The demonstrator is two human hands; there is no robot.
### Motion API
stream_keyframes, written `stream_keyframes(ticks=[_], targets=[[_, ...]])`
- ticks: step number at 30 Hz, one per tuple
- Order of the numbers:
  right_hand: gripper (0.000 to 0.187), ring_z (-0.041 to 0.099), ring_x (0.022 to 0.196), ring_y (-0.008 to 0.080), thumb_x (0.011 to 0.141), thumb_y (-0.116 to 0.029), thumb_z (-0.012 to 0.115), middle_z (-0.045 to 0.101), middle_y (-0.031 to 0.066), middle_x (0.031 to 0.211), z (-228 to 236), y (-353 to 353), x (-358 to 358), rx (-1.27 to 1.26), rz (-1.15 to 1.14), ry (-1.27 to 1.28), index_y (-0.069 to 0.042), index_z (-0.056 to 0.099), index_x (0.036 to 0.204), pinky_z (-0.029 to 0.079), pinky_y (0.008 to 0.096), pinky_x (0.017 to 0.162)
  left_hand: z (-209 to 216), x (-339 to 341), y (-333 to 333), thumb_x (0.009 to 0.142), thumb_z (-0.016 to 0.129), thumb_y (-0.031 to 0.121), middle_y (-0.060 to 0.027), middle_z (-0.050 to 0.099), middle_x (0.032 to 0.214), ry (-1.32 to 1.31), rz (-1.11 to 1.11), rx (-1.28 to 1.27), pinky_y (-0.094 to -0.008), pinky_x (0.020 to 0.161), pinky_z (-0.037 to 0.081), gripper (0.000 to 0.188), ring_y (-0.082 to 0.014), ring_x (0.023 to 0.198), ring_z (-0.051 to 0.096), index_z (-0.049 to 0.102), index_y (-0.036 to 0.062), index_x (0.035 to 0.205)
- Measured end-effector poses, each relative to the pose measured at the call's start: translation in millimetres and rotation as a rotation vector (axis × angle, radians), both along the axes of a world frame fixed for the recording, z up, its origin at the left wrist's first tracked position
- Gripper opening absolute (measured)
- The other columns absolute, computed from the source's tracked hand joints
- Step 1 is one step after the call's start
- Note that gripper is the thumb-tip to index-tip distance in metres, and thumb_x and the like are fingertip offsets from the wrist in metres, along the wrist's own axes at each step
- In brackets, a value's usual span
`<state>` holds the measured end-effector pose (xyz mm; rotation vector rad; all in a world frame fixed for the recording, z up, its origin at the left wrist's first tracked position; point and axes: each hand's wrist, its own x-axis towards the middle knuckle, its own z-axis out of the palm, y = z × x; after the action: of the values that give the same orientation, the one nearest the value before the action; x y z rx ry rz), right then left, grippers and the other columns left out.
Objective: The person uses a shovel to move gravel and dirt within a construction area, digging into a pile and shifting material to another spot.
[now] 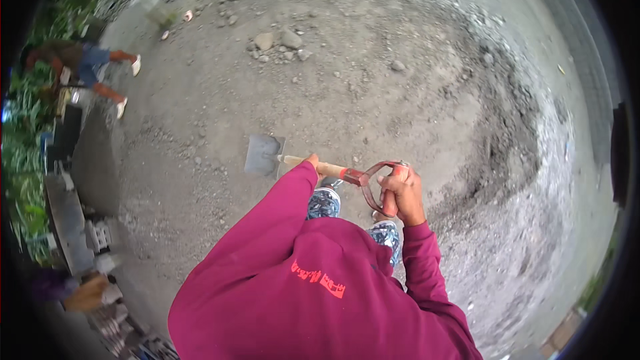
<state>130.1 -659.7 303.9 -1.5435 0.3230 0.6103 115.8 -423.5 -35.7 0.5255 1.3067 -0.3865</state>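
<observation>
A shovel [333, 170] with a wooden shaft and a red D-shaped handle lies across in front of me. My right hand [404, 193] is closed round the red grip at its end. Lower on the shaft, my left hand [315, 161] grips the wood, its fingers partly hidden by the sleeve. To the left, the flat grey blade [265, 155] is over the gravelly ground, and no load shows on it. Whether the blade touches the ground I cannot tell.
Several stones [280, 43] lie in a cluster ahead. A ridge of loose grey gravel [510, 140] curves along the right. At the far left a person in blue shorts [93, 67] bends over near green plants [27, 167]. Boards and assorted objects [70, 227] line the left edge.
</observation>
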Motion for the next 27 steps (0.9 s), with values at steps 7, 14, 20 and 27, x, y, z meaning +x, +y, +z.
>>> stream_keyframes(ticks=[7,14,20,27], targets=[[0.05,0.055,0.052,0.0155,0.076,0.002,0.062,0.06,0.0093,0.07,66.9,-75.7,-184.6,0.217,-1.074,-0.113,0.006,0.043,0.122,0.048,0.0301,0.051,42.4,36.9,-262.7,0.08,0.06,0.021,-0.0124,0.053,0.085,-0.129,-0.809,-0.096,-0.0443,0.069,0.053,0.034,-0.0289,0.07,0.056,0.044,0.0081,0.107],[0.048,0.05,0.047,0.0189,0.081,-0.006,0.055,0.051,0.0073,0.061,73.8,-68.7,-290.8,0.454,-1.911,-0.249,0.003,0.043,0.127,0.046,0.0363,0.047,139.4,-29.5,-449.8,0.075,0.06,0.019,-0.007,0.05,0.06,-0.317,-1.042,-0.61,-0.0376,0.048,0.049,0.017,-0.0214,0.051,0.051,0.048,0.007,0.076],[0.054,0.047,0.046,0.0175,0.083,-0.011,0.053,0.045,0.0036,0.06,48.9,-138.6,-313.7,0.579,-2.196,-0.503,0.001,0.037,0.134,0.045,0.0367,0.046,130.0,-104.9,-586.8,0.079,0.056,0.013,-0.0088,0.05,0.061,-0.274,-1.484,-0.352,-0.0377,0.042,0.047,0.013,-0.0216,0.047,0.05,0.047,0.0036,0.082],[0.053,0.047,0.045,0.0164,0.084,-0.01,0.052,0.045,0.0027,0.06,1.0,-299.6,-303.8,0.569,-2.257,-0.654,-0.003,0.038,0.134,0.046,0.0358,0.045,80.1,-113.6,-748.4,0.076,0.056,0.008,-0.0113,0.052,0.059,-0.274,-1.577,-0.221,-0.0393,0.042,0.049,0.011,-0.0236,0.046,0.052,0.051,0.0003,0.081]])
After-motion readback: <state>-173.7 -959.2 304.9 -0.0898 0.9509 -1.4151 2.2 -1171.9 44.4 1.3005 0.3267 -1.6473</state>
